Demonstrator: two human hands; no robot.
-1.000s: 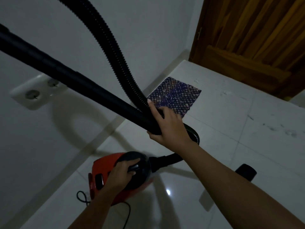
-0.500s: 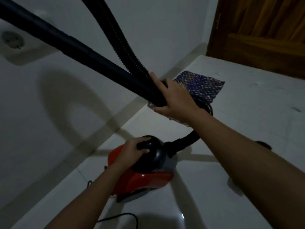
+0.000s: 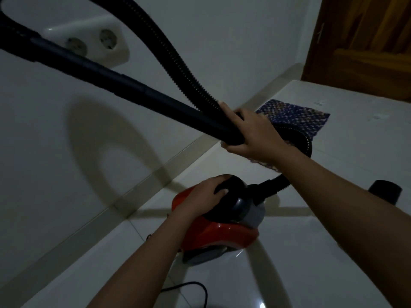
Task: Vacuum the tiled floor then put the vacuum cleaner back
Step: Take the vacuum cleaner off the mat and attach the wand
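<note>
Gripping vacuum handle (image 3: 234, 193): left hand (image 3: 205, 196); right hand (image 3: 253, 134) clasps black tube (image 3: 133, 85). Glossy tiled floor (image 3: 333, 252), white wall (image 3: 66, 156), wooden door (image 3: 367, 52).

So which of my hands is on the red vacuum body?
Your left hand, gripping the top of the red vacuum cleaner. The right hand is higher up, holding the smooth black wand.

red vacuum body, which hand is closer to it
Left. The left hand grips the black handle on top of the red vacuum body. The right hand is higher up, away from it, holding the black tube.
</note>
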